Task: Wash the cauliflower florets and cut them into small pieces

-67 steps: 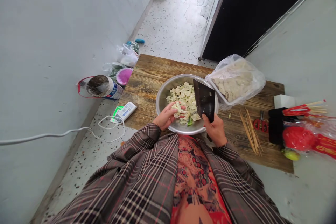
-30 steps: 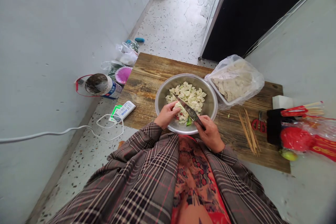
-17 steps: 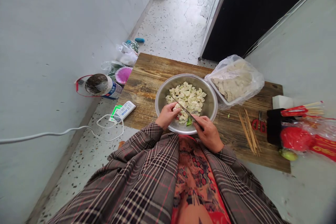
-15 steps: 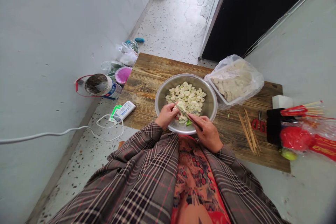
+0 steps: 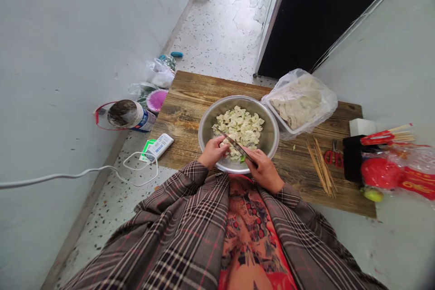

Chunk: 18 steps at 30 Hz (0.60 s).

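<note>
A wide steel bowl (image 5: 205, 122) on the wooden table holds many cut cauliflower florets (image 5: 243, 122). Over its near side, my right hand (image 5: 267, 172) is closed round the handle of a knife (image 5: 234, 144), whose blade slants up to the left across the bowl. My left hand (image 5: 212, 153) is closed on a small piece of cauliflower (image 5: 224, 143), partly hidden by the fingers and close to the blade. A bit of green leaf (image 5: 242, 159) shows near the bowl's front edge, below the knife.
Behind the bowl to the right stands a bagged white tray (image 5: 299, 104). Further right lie wooden skewers (image 5: 321, 167), red-handled scissors (image 5: 333, 156) and a black box (image 5: 353, 156). A white power bank (image 5: 159, 146) with a cable rests at the left edge; a bucket (image 5: 131, 115) stands beyond.
The knife blade has tilted and now shows more of its flat side, its tip further left. Both hands stay over the bowl's near side. The whole view has shifted slightly.
</note>
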Available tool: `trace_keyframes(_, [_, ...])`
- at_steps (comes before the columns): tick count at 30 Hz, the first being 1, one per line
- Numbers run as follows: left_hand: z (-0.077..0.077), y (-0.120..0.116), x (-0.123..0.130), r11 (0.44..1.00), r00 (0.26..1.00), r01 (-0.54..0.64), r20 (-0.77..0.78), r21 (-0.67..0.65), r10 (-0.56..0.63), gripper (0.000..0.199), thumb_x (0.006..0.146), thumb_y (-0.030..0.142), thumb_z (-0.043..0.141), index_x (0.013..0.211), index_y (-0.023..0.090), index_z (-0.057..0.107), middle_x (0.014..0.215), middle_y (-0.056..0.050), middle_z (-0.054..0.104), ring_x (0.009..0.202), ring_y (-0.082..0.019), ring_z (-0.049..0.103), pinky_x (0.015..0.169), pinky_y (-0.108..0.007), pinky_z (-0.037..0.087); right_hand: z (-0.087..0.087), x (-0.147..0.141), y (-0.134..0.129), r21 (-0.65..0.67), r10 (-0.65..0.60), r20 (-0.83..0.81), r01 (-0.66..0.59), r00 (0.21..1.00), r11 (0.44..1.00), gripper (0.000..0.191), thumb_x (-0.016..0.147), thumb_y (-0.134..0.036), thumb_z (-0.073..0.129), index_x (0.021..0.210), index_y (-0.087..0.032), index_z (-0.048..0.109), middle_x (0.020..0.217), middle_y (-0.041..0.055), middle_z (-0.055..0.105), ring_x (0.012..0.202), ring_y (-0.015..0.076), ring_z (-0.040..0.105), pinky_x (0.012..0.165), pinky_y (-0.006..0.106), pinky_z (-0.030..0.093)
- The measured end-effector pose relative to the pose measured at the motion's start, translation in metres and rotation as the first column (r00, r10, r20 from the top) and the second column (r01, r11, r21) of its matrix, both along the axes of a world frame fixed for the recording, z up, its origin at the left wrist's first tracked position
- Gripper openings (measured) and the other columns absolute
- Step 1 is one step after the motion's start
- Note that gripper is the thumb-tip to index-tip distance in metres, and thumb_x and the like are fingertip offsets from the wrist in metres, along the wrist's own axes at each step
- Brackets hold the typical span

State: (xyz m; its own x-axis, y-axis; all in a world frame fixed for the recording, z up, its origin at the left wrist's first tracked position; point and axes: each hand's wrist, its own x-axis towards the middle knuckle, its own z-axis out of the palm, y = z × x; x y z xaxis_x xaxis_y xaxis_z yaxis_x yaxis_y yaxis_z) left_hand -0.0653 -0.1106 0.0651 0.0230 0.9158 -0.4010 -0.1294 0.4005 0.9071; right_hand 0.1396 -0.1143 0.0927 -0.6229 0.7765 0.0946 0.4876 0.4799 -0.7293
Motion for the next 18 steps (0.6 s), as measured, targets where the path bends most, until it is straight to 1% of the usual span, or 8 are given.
trace_keyframes(3, [-0.001,-0.001,-0.001,0.999,0.999,0.028,-0.042,-0.016,-0.029,0.036,0.07,0.026,0.061,0.101,0.009,0.069,0.061,0.001,0.059,0.051,-0.008,0.046,0.046,-0.017,0.039,-0.001,0.0,0.0,-0.015,0.0,-0.036,0.0,0.999,1.0,0.044,0.095,-0.017,0.046,0.137,-0.028,0.049,0.135,0.0022,0.059,0.112,0.0196,0.058,0.097,0.04,0.05])
trace_keyframes(6, [-0.007,-0.003,0.001,0.999,0.999,0.021,0.036,-0.049,-0.019,0.038,0.069,0.028,0.062,0.1,0.009,0.069,0.063,0.001,0.059,0.052,-0.008,0.046,0.045,-0.017,0.036,-0.001,-0.002,-0.002,-0.03,0.006,-0.009,-0.006,1.0,1.0,0.043,0.096,-0.019,0.044,0.138,-0.028,0.049,0.134,0.0029,0.059,0.11,0.0196,0.059,0.097,0.04,0.051])
trace_keyframes(8, [-0.011,-0.005,0.002,0.998,0.996,0.009,0.084,-0.066,-0.003,0.039,0.069,0.031,0.063,0.101,0.008,0.069,0.063,0.0,0.059,0.05,-0.007,0.044,0.045,-0.017,0.033,-0.001,-0.003,-0.004,-0.034,0.017,0.032,-0.016,0.999,0.999,0.045,0.096,-0.018,0.044,0.139,-0.028,0.048,0.136,0.0021,0.058,0.109,0.0196,0.058,0.097,0.04,0.051])
trace_keyframes(10, [-0.014,-0.006,0.002,0.998,0.998,0.001,0.062,-0.066,0.003,0.042,0.069,0.033,0.066,0.102,0.007,0.069,0.064,0.0,0.06,0.05,-0.006,0.042,0.045,-0.017,0.032,-0.001,-0.003,-0.006,-0.033,0.026,0.079,-0.024,0.997,0.999,0.048,0.095,-0.016,0.044,0.141,-0.029,0.046,0.138,0.0003,0.056,0.108,0.0197,0.057,0.096,0.04,0.052])
trace_keyframes(13, [-0.016,-0.005,0.002,0.998,1.0,-0.02,-0.022,-0.056,0.019,0.048,0.067,0.032,0.07,0.108,0.007,0.069,0.068,-0.002,0.063,0.051,-0.007,0.043,0.047,-0.019,0.033,-0.004,-0.002,-0.01,-0.036,0.021,0.131,-0.016,0.991,0.999,0.053,0.093,-0.012,0.044,0.142,-0.031,0.044,0.139,-0.0022,0.056,0.101,0.0197,0.058,0.091,0.038,0.054])
trace_keyframes(16, [-0.018,-0.005,0.003,0.996,0.998,-0.055,-0.007,-0.071,0.055,0.053,0.07,0.033,0.067,0.116,0.007,0.066,0.067,-0.002,0.063,0.052,-0.008,0.045,0.047,-0.019,0.034,-0.007,-0.002,-0.013,-0.06,-0.014,0.138,0.023,0.99,0.998,0.051,0.093,-0.015,0.044,0.142,-0.03,0.044,0.136,-0.0017,0.058,0.096,0.0198,0.058,0.09,0.038,0.055])
trace_keyframes(18, [-0.02,-0.004,0.004,0.996,0.999,-0.052,-0.003,-0.076,0.052,0.056,0.07,0.031,0.064,0.12,0.006,0.064,0.063,0.0,0.061,0.051,-0.008,0.044,0.047,-0.019,0.033,-0.007,-0.003,-0.013,-0.076,-0.038,0.125,0.047,0.991,0.996,0.048,0.094,-0.016,0.043,0.141,-0.028,0.046,0.133,-0.0004,0.06,0.097,0.02,0.058,0.091,0.038,0.054])
